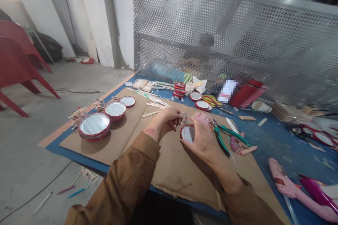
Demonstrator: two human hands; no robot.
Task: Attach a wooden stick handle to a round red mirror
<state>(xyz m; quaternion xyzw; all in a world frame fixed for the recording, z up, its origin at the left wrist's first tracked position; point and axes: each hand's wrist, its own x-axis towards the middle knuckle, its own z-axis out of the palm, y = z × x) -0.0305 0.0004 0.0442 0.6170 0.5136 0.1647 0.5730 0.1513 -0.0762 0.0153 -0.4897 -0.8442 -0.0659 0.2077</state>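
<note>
My right hand (pixel 204 139) grips a small round disc (pixel 187 134) with a red rim and a pale face, thumb and fingers at its edge. A short narrow piece juts from its far side. Close by, the fingers of my left hand (pixel 173 116) are pinched together near that piece; what they hold is too small to make out. Both hands are above a brown cardboard sheet (pixel 182 179). Just right of my right hand lie a pink tangle of thin strands (pixel 202 117) and green-handled pliers (pixel 221 142).
At left stand larger red-rimmed discs (pixel 94 125) with stick necks. Wooden craft sticks (pixel 151 113) lie beyond my left hand. A pink glue gun (pixel 286 181) and a red bottle (pixel 246 93) are at right. A perforated metal panel (pixel 169 24) rises behind the blue table (pixel 280 140).
</note>
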